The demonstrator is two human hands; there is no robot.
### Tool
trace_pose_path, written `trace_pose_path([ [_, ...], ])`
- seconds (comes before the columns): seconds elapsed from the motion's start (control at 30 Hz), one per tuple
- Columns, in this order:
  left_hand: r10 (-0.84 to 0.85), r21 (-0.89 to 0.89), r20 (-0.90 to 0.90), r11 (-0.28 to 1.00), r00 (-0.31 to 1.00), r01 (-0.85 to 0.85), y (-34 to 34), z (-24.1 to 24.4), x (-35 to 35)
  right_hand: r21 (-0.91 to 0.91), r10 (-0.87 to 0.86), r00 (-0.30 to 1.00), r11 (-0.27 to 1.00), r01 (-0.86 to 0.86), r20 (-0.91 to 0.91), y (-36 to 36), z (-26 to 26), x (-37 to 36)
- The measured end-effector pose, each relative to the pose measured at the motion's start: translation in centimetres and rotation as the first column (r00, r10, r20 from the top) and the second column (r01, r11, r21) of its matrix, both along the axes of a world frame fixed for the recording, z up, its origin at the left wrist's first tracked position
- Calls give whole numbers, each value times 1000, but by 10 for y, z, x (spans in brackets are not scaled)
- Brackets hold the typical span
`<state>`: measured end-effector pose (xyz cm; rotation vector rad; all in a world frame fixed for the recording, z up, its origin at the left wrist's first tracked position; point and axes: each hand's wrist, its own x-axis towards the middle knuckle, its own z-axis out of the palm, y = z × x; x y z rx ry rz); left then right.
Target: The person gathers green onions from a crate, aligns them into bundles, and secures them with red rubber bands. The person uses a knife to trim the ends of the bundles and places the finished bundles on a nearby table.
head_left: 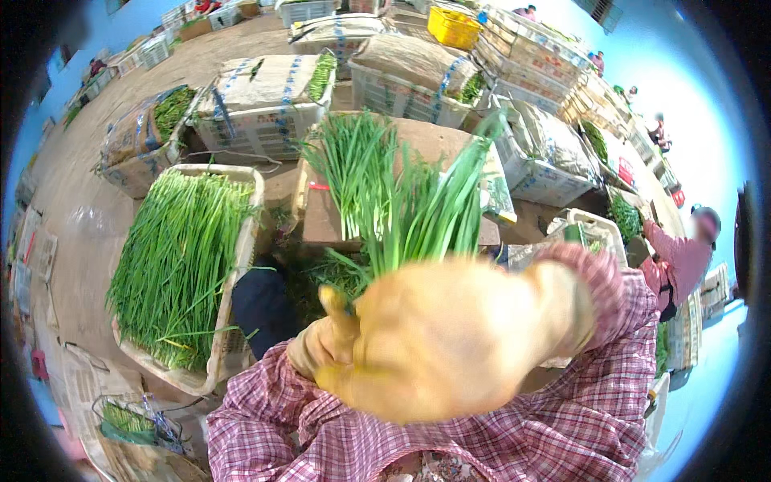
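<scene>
My right hand [446, 337], in a pale yellow work glove, is large and blurred near the camera, its back towards me. Partly behind it is my left hand [322, 346], gloved too, with a yellow-coated fingertip raised. A bunch of long, flat-leaved greens [449, 214], like garlic chives, rises from behind the right hand, leaves pointing away from me. Its lower ends are hidden, so which hand grips it is unclear. Just beyond, another bunch of greens [358, 175] lies on a brown board-like work surface [328, 220], pale stem ends towards me.
On the left stands a white plastic crate [241, 265] heaped with greens. Loose leaves [340, 274] lie under the work surface. Covered, strapped crates [265, 102] form rows beyond, with a yellow crate [455, 29] behind. A person [677, 259] works at the right.
</scene>
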<state>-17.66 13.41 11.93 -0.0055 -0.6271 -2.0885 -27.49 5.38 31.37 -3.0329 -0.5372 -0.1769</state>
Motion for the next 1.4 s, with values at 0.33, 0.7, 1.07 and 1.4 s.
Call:
trace_pose_path([
  [0.33, 120, 47, 34, 992, 992, -121, -6, 21, 12, 1, -43, 931, 999, 46, -363, 39, -140, -21],
  [0.7, 418, 88, 363, 874, 832, -478, -93, -12, 28, 947, -859, 496, 46, 319, -125, -56, -127, -91],
  [1.07, 561, -167, 493, 811, 665, -561, -170, -1, -11, 918, -825, 404, -336, 211, -395, -65, -215, -49],
  [1.4, 500, -480, 490, 838, 714, -257, -298, 49, 35, 937, -901, 258, -324, 132, -348, -157, -155, -18],
])
